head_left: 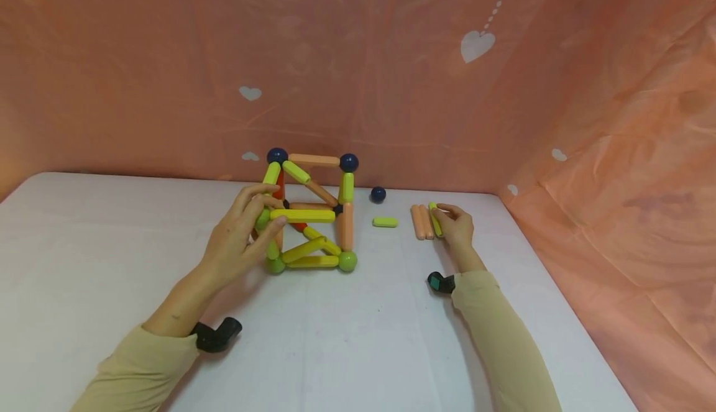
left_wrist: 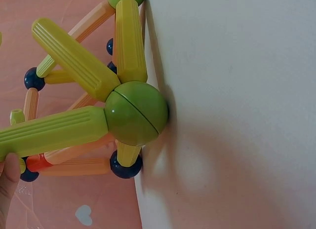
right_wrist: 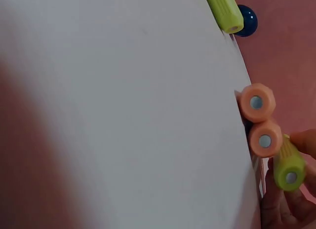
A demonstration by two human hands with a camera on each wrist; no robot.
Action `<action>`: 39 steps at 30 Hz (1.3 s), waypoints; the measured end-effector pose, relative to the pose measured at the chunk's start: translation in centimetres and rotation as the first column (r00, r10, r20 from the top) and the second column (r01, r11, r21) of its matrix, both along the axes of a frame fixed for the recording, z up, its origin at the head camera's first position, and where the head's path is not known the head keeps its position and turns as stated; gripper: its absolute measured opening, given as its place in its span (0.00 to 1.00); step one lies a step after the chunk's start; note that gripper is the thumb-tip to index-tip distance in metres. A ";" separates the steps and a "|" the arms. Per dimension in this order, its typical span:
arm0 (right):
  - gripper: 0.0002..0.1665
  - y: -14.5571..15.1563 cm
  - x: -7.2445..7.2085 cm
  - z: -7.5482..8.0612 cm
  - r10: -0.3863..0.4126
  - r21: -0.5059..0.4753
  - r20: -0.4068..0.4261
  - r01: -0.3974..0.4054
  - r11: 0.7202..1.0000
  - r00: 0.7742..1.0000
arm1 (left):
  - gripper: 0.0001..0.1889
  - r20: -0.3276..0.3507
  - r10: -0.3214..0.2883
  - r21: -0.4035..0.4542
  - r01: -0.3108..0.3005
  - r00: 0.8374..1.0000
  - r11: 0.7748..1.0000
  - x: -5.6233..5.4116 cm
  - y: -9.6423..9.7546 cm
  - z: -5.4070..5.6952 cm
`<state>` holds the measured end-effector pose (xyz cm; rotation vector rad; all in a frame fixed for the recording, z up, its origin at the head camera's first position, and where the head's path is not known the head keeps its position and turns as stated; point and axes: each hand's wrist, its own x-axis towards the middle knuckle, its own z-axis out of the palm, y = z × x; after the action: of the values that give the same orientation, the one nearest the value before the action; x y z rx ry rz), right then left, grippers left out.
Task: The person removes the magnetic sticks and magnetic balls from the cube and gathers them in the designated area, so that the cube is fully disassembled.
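A frame of magnetic sticks and balls stands on the table, with dark blue balls [head_left: 349, 163] at the back and green balls [head_left: 347, 261] in front. My left hand [head_left: 237, 232] grips it at its left front corner, around a green ball [head_left: 263, 218] from which a yellow stick [head_left: 304, 215] juts rightward. In the left wrist view, a fingertip [left_wrist: 7, 179] touches a green stick [left_wrist: 59, 125] of the frame. On the right, my right hand [head_left: 455, 225] pinches a yellow-green magnetic stick [right_wrist: 290, 167] beside two orange sticks [right_wrist: 259, 103].
Between the frame and the orange sticks lie a short yellow-green stick [head_left: 385, 222] and a loose dark blue ball [head_left: 378, 194]. A pinkish-orange cloth [head_left: 391, 76] hangs behind the white table [head_left: 347, 350] and along its right side.
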<state>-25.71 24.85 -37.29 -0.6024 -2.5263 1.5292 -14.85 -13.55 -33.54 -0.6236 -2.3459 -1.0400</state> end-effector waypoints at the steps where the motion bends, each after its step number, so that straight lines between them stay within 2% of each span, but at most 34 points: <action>1: 0.23 0.0 -0.1 0.0 0.004 0.001 0.011 -0.004 1.000 1.000 | 0.10 0.000 0.001 0.001 -0.001 1.000 1.000 0.0 0.0 0.0; 8: 0.23 -0.1 0.1 0.3 0.018 -0.004 0.041 -0.018 1.000 0.999 | 0.11 0.007 0.004 0.003 -0.004 1.000 1.000 0.0 -0.1 0.0; 10: 0.22 -0.4 0.4 0.7 0.021 -0.001 0.017 -0.021 1.000 1.000 | 0.11 0.005 0.007 0.004 -0.007 1.000 1.000 0.0 -0.1 0.0; 14: 0.21 -1.5 1.0 1.6 0.035 -0.029 -0.094 -0.038 0.999 0.995 | 0.11 0.000 0.005 0.006 -0.005 1.000 1.000 0.0 0.0 0.0; 19: 0.20 -3.5 1.4 2.8 0.073 -0.103 -0.219 -0.098 0.990 0.973 | 0.11 0.005 0.005 0.009 -0.005 1.000 1.000 0.1 0.0 0.0; 26: 0.20 -6.1 1.9 4.0 0.117 -0.208 -0.265 -0.176 0.962 0.957 | 0.10 0.009 0.002 0.005 -0.002 1.000 1.000 0.0 0.0 0.0; 33: 0.19 -8.0 2.7 5.1 0.194 -0.210 -0.304 -0.264 0.941 0.933 | 0.10 0.017 -0.004 0.014 0.003 1.000 1.000 0.1 0.1 -0.1; 39: 0.19 -10.1 3.4 6.3 0.287 -0.198 -0.349 -0.370 0.908 0.892 | 0.09 0.013 -0.001 0.013 0.001 1.000 1.000 0.0 0.0 0.0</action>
<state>-22.32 14.79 -30.99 0.0654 -2.2833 1.9116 -14.81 -13.59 -33.57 -0.6154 -2.3489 -1.0618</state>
